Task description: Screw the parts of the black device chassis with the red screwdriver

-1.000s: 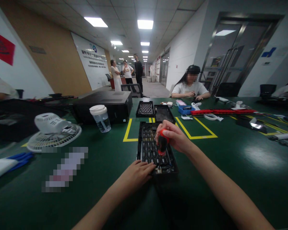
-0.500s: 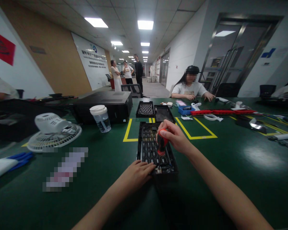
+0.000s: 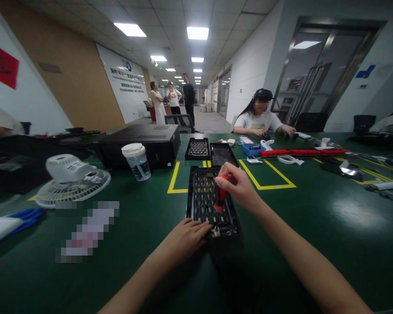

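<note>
A red and black screwdriver [image 3: 220, 200] stands nearly upright in my right hand [image 3: 239, 186], whose fingers are closed around the top of its handle. Its shaft points down into the near end of a black case [image 3: 201, 208] with rows of dark cell-like compartments; what the tip touches is too small to tell. My left hand [image 3: 187, 236] lies against the case's near left corner, fingers stretched out over the edge and the thumb hidden.
Beyond the case are another black case with shiny cells [image 3: 198, 149] and a black lid-like tray [image 3: 223, 155]. To the left are a lidded cup [image 3: 137, 162], a white fan [image 3: 72, 179] and blue gloves [image 3: 18, 222]. A co-worker [image 3: 262, 117] sits across the green table [image 3: 144, 205].
My right hand and the screwdriver have shifted very slightly, the tip staying at the near end. The left hand has stayed in place. The co-worker's hand moved a little.
</note>
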`<state>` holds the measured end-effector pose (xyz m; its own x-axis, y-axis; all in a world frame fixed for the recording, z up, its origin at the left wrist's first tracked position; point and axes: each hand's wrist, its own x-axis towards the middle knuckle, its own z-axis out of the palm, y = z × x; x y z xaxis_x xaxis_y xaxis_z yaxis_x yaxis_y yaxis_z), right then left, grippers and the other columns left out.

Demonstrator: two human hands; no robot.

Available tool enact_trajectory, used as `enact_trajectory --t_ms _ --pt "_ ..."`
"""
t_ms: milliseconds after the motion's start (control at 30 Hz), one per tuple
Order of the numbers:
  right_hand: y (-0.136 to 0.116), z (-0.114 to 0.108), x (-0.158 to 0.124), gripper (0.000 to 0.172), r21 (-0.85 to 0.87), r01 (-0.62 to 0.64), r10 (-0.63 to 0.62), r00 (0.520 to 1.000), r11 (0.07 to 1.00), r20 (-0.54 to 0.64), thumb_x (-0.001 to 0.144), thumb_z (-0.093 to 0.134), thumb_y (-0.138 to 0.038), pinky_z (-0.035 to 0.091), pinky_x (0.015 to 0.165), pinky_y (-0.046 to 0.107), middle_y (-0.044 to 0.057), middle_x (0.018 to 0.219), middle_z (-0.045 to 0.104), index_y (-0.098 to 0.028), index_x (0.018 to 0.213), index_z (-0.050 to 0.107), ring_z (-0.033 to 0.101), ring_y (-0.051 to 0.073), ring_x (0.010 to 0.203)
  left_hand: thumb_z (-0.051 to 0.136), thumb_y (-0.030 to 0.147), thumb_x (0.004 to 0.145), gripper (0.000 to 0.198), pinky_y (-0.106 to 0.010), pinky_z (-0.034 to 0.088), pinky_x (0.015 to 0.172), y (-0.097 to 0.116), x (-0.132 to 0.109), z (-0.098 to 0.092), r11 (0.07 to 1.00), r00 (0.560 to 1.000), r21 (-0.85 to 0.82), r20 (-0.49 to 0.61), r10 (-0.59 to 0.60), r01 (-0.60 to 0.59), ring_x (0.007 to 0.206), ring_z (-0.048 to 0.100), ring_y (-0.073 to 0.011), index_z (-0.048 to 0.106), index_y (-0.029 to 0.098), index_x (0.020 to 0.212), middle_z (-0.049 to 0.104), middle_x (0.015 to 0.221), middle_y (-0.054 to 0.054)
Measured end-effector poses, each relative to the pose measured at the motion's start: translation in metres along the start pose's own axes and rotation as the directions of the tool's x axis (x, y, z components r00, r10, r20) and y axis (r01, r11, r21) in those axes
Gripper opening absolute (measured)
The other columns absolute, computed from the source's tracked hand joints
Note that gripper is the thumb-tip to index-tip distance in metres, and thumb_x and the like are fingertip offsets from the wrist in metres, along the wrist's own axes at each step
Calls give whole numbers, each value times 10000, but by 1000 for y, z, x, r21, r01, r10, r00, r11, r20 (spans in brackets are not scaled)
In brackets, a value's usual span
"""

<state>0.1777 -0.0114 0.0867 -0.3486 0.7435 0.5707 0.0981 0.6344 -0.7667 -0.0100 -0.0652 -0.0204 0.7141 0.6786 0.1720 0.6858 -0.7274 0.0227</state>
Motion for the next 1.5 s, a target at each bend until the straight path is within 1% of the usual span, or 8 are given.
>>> enact_trajectory --t_ms 200,367,567,767,967,1200,1500 --pt "-1 2 -1 265 -44 -17 15 999 999 -32 789 566 -323 288 457 194 -38 617 410 -180 652 390 370 76 526 482 254 862 396 -385 397 927 0 0 -1 1000 1000 -10 3 -6 6 1074 561 -201 426 220 1252 564 1244 -49" --pt "-1 3 -2 280 -77 -30 25 998 997 -61 787 567 -336 298 455 194 -42 610 404 -183 649 377 369 74 519 485 252 860 402 -382 400 922 0 0 -1 1000 1000 -9 4 -2 2 1082 556 -203 420 221 1255 560 1249 -51" --pt "-2 6 -4 293 -173 -32 11 993 984 -121 785 562 -351 293 420 186 -48 597 383 -187 642 365 361 67 487 488 254 858 405 -389 400 922 -1 0 0 1000 1000 -5 7 -3 3 1080 558 -208 422 220 1255 564 1244 -54" --pt "-3 8 -6 300 -316 -17 -47 980 949 -195 782 556 -351 285 389 181 -56 558 374 -189 628 358 367 64 449 478 266 864 397 -381 406 914 -1 0 1 1000 1000 -5 3 -4 4 1071 565 -204 424 223 1255 572 1233 -53" --pt "-3 10 -7 307 -361 -3 -84 971 933 -225 781 560 -354 283 396 186 -55 550 369 -189 619 357 350 67 451 476 270 866 401 -393 406 921 -1 0 0 1000 1000 -6 16 -5 5 1079 560 -208 421 217 1260 564 1243 -56" --pt "0 13 -10 349 -493 19 -191 934 870 -302 775 572 -351 276 451 213 -50 550 336 -192 587 324 325 79 484 461 273 873 386 -373 403 922 0 0 0 1000 1000 -1 3 -4 4 1075 563 -202 432 225 1255 567 1240 -54" --pt "0 17 -13 340 -557 27 -252 909 830 -332 786 558 -342 296 478 228 -42 554 348 -205 601 308 341 99 505 468 258 868 379 -385 404 915 1 1 0 1000 1000 8 6 -8 8 1067 568 -207 442 222 1244 582 1221 -55"
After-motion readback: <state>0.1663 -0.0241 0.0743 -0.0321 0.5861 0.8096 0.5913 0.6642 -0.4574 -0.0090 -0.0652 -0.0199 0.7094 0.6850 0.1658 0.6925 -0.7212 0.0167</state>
